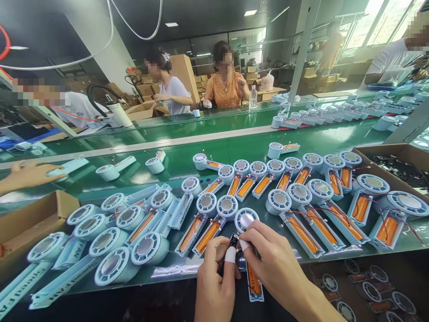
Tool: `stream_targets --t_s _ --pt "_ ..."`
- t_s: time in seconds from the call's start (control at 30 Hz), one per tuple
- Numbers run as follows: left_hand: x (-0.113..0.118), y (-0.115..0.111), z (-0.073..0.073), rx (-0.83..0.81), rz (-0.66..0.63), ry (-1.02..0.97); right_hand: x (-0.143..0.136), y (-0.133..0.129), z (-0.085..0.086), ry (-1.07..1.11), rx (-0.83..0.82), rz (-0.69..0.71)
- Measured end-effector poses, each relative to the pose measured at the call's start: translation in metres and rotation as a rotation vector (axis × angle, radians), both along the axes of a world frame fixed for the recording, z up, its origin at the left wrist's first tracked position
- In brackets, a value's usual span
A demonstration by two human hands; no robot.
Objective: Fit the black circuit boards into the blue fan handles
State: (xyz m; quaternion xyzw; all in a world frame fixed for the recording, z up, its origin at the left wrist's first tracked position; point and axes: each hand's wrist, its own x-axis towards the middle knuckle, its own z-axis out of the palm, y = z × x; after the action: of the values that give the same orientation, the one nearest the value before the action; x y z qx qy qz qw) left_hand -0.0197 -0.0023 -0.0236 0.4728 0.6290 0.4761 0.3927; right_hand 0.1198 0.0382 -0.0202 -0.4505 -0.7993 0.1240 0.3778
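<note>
Between the thumb and fingers of my left hand [216,273] is a small black part [233,241], perhaps a circuit board. My right hand [273,255] pinches close against that part's right edge; whatever lies between its fingertips is hidden. Both thumbs wear white finger covers. Directly behind and below my hands lies a light blue handheld fan [246,218], its round head facing up. Its open handle shows an orange battery [254,284], partly covered by my right hand.
Rows of similar fans [298,194] fill the bench to both sides. At right stands a cardboard box [385,154] of small dark parts; another box [63,205] is at left. A co-worker's hand [27,174] touches a fan on the green conveyor [174,152]. Several people work beyond.
</note>
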Motion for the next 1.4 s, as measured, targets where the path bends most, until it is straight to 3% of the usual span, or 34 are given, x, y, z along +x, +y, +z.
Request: stream_targets --t_s 0.3,0.5,0.7,0.87,1.03,1.2,1.4 --pt "-0.008 -0.001 -0.009 0.131 0.04 0.107 -0.005 0.002 0.009 -0.15 0.14 -0.029" --pt "-0.024 0.007 -0.012 0.062 -0.115 -0.009 -0.003 0.005 0.009 -0.284 0.224 0.003" --pt "-0.02 0.004 -0.014 0.147 -0.056 0.098 -0.002 0.004 0.008 -0.21 0.166 0.031" --pt "-0.022 0.005 -0.008 0.049 -0.076 -0.008 -0.002 0.003 0.005 -0.115 0.109 -0.005" --pt "-0.025 0.007 -0.004 -0.013 -0.131 -0.073 -0.005 0.001 0.005 -0.246 0.19 -0.013" --pt "-0.02 0.003 -0.003 0.046 -0.02 0.028 -0.005 0.001 0.01 -0.285 0.206 0.013" --pt "-0.028 0.007 0.002 -0.068 -0.144 -0.086 -0.002 0.003 0.008 -0.095 0.052 0.007"
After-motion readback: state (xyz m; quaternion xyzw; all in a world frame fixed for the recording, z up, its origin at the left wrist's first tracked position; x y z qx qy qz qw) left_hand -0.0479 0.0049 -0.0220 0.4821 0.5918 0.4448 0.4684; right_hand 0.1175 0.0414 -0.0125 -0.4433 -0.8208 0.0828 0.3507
